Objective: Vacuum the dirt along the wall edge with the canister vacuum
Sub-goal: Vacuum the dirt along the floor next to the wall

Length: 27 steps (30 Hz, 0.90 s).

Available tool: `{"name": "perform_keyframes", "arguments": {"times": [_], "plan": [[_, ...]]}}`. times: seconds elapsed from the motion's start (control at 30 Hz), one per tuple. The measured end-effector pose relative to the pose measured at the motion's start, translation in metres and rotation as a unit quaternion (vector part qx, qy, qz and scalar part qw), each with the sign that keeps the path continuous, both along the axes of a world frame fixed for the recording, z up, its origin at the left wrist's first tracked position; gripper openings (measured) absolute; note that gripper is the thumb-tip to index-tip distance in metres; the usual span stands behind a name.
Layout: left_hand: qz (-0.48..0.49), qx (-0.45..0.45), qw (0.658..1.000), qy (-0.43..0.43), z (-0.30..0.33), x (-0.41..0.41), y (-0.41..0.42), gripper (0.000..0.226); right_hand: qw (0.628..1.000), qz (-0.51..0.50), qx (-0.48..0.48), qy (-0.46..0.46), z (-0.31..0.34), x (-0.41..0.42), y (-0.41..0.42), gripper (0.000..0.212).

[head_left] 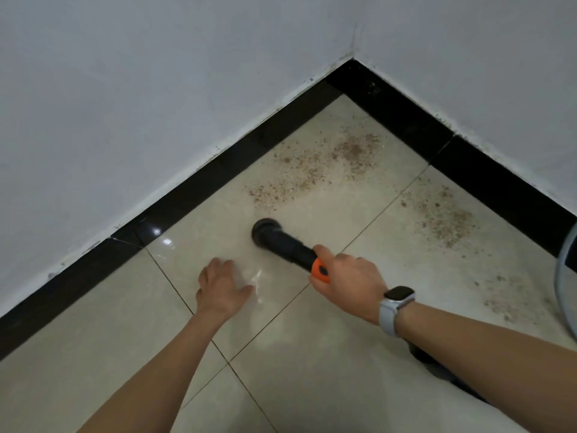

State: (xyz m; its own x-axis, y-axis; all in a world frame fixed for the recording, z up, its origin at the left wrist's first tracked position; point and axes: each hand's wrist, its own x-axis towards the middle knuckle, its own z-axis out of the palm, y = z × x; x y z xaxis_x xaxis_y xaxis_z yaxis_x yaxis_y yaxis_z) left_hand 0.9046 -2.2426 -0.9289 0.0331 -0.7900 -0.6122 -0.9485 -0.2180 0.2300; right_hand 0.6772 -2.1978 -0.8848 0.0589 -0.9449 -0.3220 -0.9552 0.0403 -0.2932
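seemingly mid-sweep, the head view looks down into a room corner where white painted walls (156, 89) meet a glossy black skirting strip (199, 185) and a floor of pale cream glazed tiles (312, 370). the person's right hand (349, 282) is curled round the orange collar of a black plastic vacuum wand (290, 245), whose round black nozzle head (263, 231) sits on or just above the tile, near the skirting but apart from it. the left hand (223, 289) rests flat on the floor with fingers spread and relaxed, holding nothing, just beside the wand. a pale grey smartwatch (395, 307) sits on the right wrist. a scatter of brown gritty dirt (315, 170) lies just beyond the nozzle toward the corner, and a second brown patch (443, 217) lies along the right-hand skirting. a curved pale object (566, 260), perhaps the canister or hose, shows at the right edge; it cannot be identified.

judging by this, the cleaning is in hand with most dirt untouched. the next move likely calls for pushing the nozzle forward into the nearest patch, then tracking close along the skirting.
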Motion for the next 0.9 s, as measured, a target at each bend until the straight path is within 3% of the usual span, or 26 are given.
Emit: {"name": "perform_keyframes", "arguments": {"times": [0.1,0.3,0.4,0.47,0.57,0.73,0.9], "plan": [[-0.008,0.018,1.000,-0.021,0.015,0.000,0.000,0.075,1.000,0.007,0.005,-0.011,-0.002,-0.003,-0.011,0.040],[-0.012,-0.007,0.999,-0.035,0.064,-0.009,-0.015,0.071,0.989,-0.147,0.017,-0.016,0.000,-0.068,-0.054,0.046],[0.011,-0.005,1.000,0.022,0.089,-0.030,-0.019,0.066,0.969,-0.203,0.077,-0.115,0.009,-0.085,-0.053,0.058],[0.020,0.009,0.998,0.065,0.103,-0.044,-0.022,0.062,0.962,-0.212,0.102,-0.139,0.012,-0.089,-0.033,0.049],[-0.016,0.033,0.993,0.109,0.119,-0.059,-0.031,0.058,0.961,-0.228,0.120,-0.105,0.018,-0.096,-0.002,0.027],[-0.051,-0.012,0.993,0.103,0.109,-0.049,-0.043,0.056,0.977,-0.143,0.104,-0.115,0.035,-0.089,0.005,0.020],[-0.023,0.057,0.998,0.005,0.046,-0.030,-0.026,0.076,0.989,-0.080,0.097,-0.083,0.039,-0.073,0.031,0.024]]}}
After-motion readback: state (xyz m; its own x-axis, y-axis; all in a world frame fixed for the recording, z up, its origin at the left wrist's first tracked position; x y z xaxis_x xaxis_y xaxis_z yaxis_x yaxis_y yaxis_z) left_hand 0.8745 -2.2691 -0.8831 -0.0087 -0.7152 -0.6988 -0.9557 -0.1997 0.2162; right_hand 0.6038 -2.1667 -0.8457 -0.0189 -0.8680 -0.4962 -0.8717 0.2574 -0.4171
